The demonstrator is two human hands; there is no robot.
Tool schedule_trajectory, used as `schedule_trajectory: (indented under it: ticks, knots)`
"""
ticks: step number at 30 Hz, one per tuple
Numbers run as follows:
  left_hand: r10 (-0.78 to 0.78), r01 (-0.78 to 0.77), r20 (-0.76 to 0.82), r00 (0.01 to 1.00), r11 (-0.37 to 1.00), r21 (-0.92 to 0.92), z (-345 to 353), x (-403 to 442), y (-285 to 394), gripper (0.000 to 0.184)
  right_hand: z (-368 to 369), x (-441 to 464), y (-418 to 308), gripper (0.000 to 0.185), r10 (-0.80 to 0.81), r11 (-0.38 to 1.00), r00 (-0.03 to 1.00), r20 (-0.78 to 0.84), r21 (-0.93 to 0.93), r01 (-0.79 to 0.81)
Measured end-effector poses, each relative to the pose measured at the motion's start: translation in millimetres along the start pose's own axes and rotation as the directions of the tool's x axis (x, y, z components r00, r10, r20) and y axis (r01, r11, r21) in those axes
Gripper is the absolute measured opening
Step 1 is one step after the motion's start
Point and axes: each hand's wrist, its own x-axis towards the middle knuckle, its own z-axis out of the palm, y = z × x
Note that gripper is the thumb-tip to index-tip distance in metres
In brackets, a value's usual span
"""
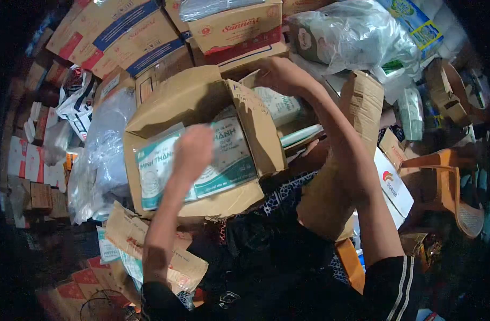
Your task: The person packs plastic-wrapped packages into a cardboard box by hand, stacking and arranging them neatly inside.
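An open cardboard box (245,195) in front of me holds white and teal plastic packets (231,160) printed "Minh Thành". Over these packets is my left hand (196,148), smeared by motion, so its fingers cannot be made out. To the right stands a second open box, with another white and teal packet (280,106) inside. My right hand (280,74) is bent over that box's far side, its fingers curled at a cardboard flap (249,81); the fingertips are partly hidden. A further teal-edged packet (301,135) lies on the near side of the second box.
Cartons marked "Sunnest" (237,29) are stacked behind. Clear plastic wrapping (103,144) lies at the left, and a large clear bag (362,35) at the back right. An orange plastic chair (443,160) stands at right. Torn cardboard (183,267) lies near my left forearm.
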Motion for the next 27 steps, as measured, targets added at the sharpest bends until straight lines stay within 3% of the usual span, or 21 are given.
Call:
schedule_trajectory:
  ticks: [2, 4, 6, 8, 10, 14, 16, 17, 20, 21, 24, 25, 27]
  knots:
    - [0.042, -0.073, -0.13, 0.991, 0.968, -0.238, 16, 49, 37, 0.015, 6, 5, 10, 0.036, 0.051, 0.998, 0.987, -0.155, -0.02, -0.055]
    - [-0.109, 0.149, 0.202, 0.973, 0.97, -0.194, 29, 88, 73, 0.015, 7, 3, 20, 0.032, 0.142, 0.987, 0.924, -0.356, -0.024, -0.161]
    - [-0.024, 0.133, 0.357, 0.934, 0.95, -0.284, 76, 117, 88, 0.025, 3, 2, 31, 0.031, 0.141, 0.98, 0.905, -0.401, -0.075, -0.185]
    - [-0.016, 0.175, 0.583, 0.812, 0.96, -0.219, 121, 142, 112, 0.023, 1, -4, 41, 0.031, 0.168, 0.967, 0.892, -0.419, -0.106, -0.232]
    - [-0.01, 0.099, 0.562, 0.827, 0.987, -0.128, 165, 143, 129, 0.02, -2, -9, 48, 0.033, 0.22, 0.948, 0.883, -0.414, -0.123, -0.294]
    - [-0.116, 0.102, 0.675, 0.729, 0.993, 0.06, 233, 123, 146, 0.022, -15, -22, 64, 0.039, 0.398, 0.858, 0.89, -0.221, -0.253, -0.446]
    - [-0.143, 0.164, 0.701, 0.698, 0.986, 0.038, 249, 104, 146, 0.021, -19, -34, 71, 0.042, 0.387, 0.851, 0.9, -0.199, -0.299, -0.432]
    - [-0.14, 0.272, 0.631, 0.763, 0.955, -0.116, 261, 95, 140, 0.02, -20, -39, 71, 0.043, 0.386, 0.847, 0.903, -0.187, -0.315, -0.427]
    - [-0.05, 0.141, 0.453, 0.89, 0.976, -0.169, 273, 85, 130, 0.015, -26, -32, 69, 0.047, 0.393, 0.855, 0.901, -0.182, -0.287, -0.431]
    - [-0.055, 0.176, 0.507, 0.86, 0.965, -0.195, 267, 88, 129, 0.014, -25, -29, 67, 0.045, 0.392, 0.849, 0.895, -0.214, -0.291, -0.442]
    - [-0.096, 0.146, 0.608, 0.788, 0.989, -0.033, 256, 111, 127, 0.019, -28, -26, 68, 0.044, 0.341, 0.881, 0.913, -0.224, -0.263, -0.394]
    - [-0.063, 0.139, 0.5, 0.864, 0.983, -0.117, 259, 108, 118, 0.019, -30, -28, 65, 0.045, 0.34, 0.877, 0.908, -0.243, -0.266, -0.399]
    - [-0.148, 0.213, 0.568, 0.81, 0.976, -0.05, 274, 124, 108, 0.018, -36, -35, 59, 0.047, 0.338, 0.87, 0.898, -0.282, -0.269, -0.412]
